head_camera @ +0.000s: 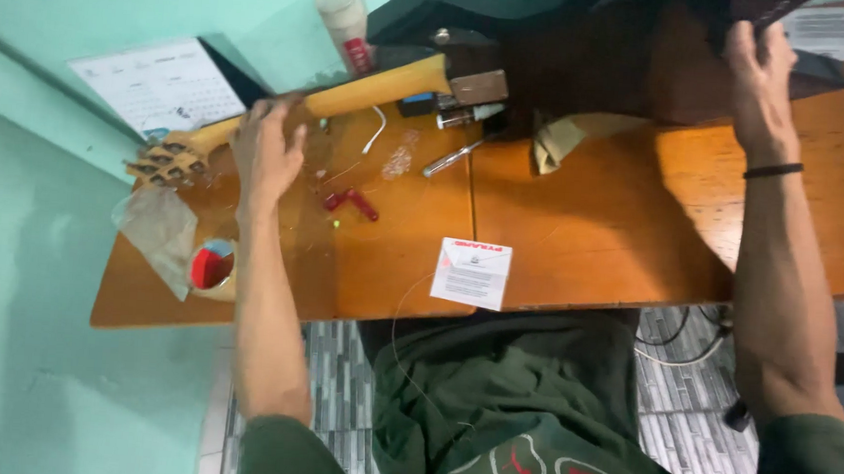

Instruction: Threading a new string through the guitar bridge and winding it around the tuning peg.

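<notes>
Guitar on desk, neck under left hand, body under rt hand.

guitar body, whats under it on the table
A crumpled tan cloth pokes out from under the dark guitar body on the orange wooden table. How far the cloth reaches underneath is covered.

A white square packet with red trim lies at your table's near edge. A white calendar sheet leans against the wall.

Guitar on orange table
</notes>
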